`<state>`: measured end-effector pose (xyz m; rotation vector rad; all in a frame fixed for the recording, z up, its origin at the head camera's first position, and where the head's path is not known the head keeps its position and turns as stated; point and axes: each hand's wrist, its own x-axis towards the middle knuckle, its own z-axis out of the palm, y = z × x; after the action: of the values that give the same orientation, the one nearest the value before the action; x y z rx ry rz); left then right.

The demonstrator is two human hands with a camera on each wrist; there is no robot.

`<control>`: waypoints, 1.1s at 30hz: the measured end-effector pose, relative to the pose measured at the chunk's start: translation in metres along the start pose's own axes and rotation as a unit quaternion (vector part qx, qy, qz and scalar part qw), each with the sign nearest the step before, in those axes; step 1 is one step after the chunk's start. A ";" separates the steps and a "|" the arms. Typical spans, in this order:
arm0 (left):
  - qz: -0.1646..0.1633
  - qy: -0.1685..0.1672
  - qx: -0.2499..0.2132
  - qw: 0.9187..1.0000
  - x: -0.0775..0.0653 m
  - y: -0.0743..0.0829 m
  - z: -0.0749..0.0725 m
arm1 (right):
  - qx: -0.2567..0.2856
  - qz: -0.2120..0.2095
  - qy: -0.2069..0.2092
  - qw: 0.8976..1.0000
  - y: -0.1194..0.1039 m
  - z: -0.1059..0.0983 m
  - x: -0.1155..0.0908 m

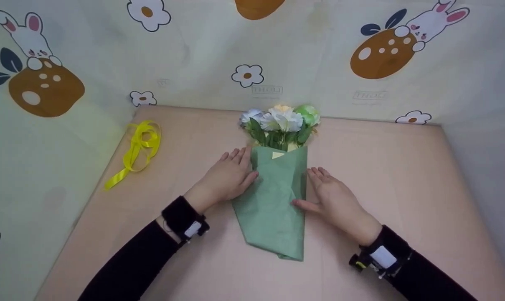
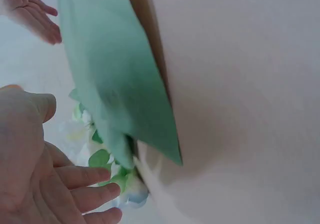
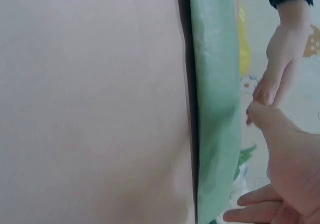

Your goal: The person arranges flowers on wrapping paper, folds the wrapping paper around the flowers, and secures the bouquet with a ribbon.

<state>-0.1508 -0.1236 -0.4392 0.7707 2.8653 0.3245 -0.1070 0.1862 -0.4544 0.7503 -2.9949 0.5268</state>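
Already green paper (image 1: 275,200) wraps lower part of flowers (image 1: 288,120); yellow ribbon (image 1: 129,159), apart, seems unused. Left hand (image 1: 227,175), right hand (image 1: 336,198): fingers straight, grasping nothing.

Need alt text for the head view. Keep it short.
A person's left hand and right hand are at opposite sides of white, blue and green flowers wrapped in green paper on a pale pinkish table. A loose yellow ribbon lies at left; a patterned backdrop stands behind.
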 end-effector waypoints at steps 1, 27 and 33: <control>0.004 0.013 -0.005 1.000 -0.003 -0.002 -0.002 | 0.009 0.003 0.016 1.000 0.003 -0.002 0.000; -0.284 0.176 -0.114 0.936 -0.076 -0.150 -0.031 | 0.107 0.094 0.108 0.984 0.092 -0.041 -0.056; -0.337 0.163 -0.119 0.919 -0.064 -0.178 -0.024 | 0.122 0.116 0.103 0.980 0.096 -0.042 -0.056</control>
<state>-0.1857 -0.3105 -0.4545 -0.3593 3.0706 0.7275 -0.1042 0.3053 -0.4502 0.3246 -2.8675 0.9330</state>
